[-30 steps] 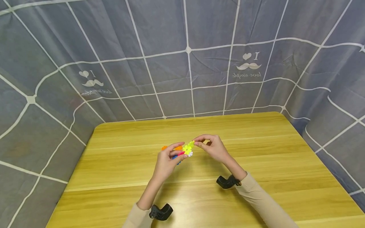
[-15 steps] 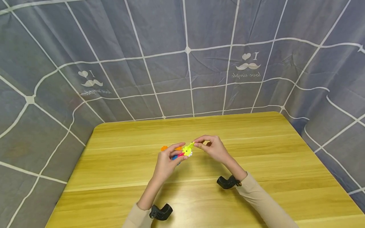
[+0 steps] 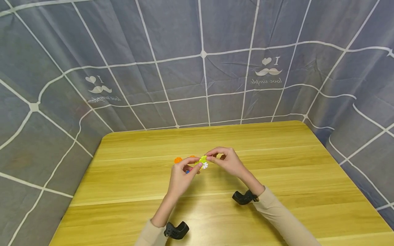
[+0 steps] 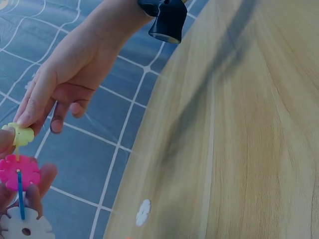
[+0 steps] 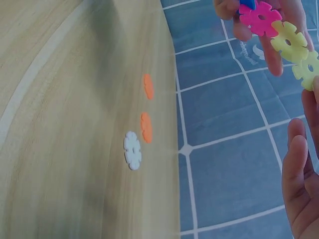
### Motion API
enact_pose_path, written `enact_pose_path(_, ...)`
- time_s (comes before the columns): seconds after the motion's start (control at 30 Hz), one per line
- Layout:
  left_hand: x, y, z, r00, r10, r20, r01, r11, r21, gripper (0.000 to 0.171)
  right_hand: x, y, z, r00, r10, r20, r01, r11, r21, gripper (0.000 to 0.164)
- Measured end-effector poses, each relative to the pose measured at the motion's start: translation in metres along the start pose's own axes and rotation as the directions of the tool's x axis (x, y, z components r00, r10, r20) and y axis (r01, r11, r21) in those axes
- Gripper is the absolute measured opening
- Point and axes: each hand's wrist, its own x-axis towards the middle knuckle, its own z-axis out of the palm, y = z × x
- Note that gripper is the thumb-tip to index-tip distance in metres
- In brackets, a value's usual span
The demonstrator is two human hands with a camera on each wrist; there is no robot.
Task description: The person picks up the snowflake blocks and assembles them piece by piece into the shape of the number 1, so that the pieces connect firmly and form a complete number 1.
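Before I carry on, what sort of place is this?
Probably a curtained-off tabletop workspace: a wooden table, grey grid-patterned curtain hanging behind it, and small flower-shaped pieces lying on it.

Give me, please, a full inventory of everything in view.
Yellow flower discs: 2, yellow, between the hands
Pink flower disc: 1, pink, joined to a yellow one
Blue flower disc: at least 1, blue, at the pink one
White flower discs: 2, white, one held, one on tabletop
Orange flower discs: 2, orange, on tabletop
Tabletop: 1, yellowish wood-grain, below hands
Curtain: grey-blue, white-lined, behind tabletop
Wrist cameras: 2, black, at wrists
Sleeves: 2, beige, on forearms
Left hand: 1, holding joined discs
Right hand: 1, pinching yellow disc
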Motion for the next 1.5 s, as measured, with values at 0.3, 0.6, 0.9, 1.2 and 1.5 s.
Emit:
enact_pose_path(0.3,-0.001,-0.002,-0.003,0.998,-0.005,-0.062,0.008,0.999,0.041,0.016,0.003,-0.001,0.004,1.0,-0.017,0.019,0.018,1.0,-0.01,0.012)
enact_pose_path(0.6,-0.001,-0.002,-0.006,0.995,-0.03,-0.094,0.034,0.999,0.037,0.018,0.005,-0.003,0.007,1.0,0.01,0.026,-0.01,1.0,-0.002,0.012)
enact_pose_path(0.9,0.0,-0.003,-0.01,0.989,-0.015,-0.148,0.025,0.998,0.062,0.018,0.011,0.008,0.007,0.999,0.038,-0.024,-0.039,0.998,-0.051,0.02)
enact_pose_path(1.2,-0.001,-0.004,-0.017,0.987,-0.015,-0.161,0.026,0.998,0.065,0.015,0.017,0.029,0.01,0.993,0.113,0.036,-0.109,0.989,-0.102,0.021)
enact_pose_path(1.5,0.0,-0.011,-0.021,0.98,0.0,-0.197,0.016,0.997,0.079,0.015,0.022,0.043,0.017,0.972,0.223,0.078,-0.204,0.96,-0.193,0.023)
